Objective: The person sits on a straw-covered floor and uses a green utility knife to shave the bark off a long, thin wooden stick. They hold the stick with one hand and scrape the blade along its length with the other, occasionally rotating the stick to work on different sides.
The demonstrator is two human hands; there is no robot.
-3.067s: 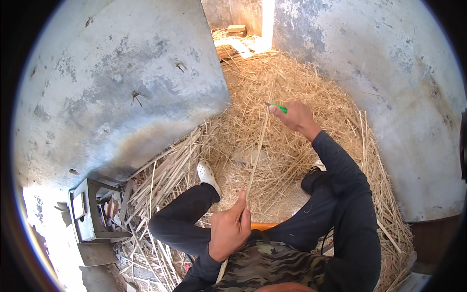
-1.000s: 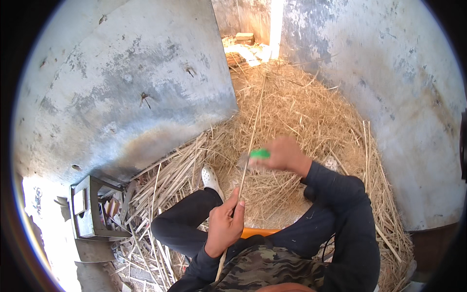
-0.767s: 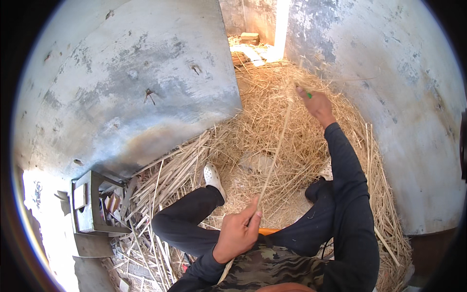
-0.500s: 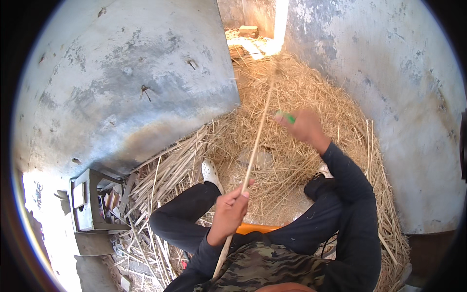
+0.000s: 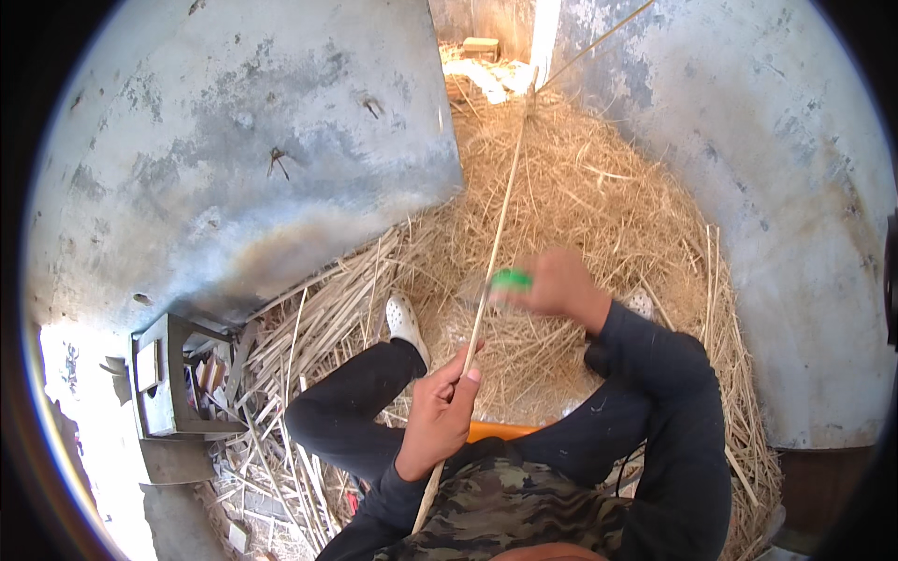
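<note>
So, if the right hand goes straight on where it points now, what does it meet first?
The green tool in the right hand would likely meet the pale stalk first, though depth is unclear.

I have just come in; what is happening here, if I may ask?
A person's left hand holds a long, thin stalk that points forward. The right hand, blurred, holds a green tool beside it; whether the tool touches the stalk is unclear. Loose straw is heaped on the floor ahead.
</note>
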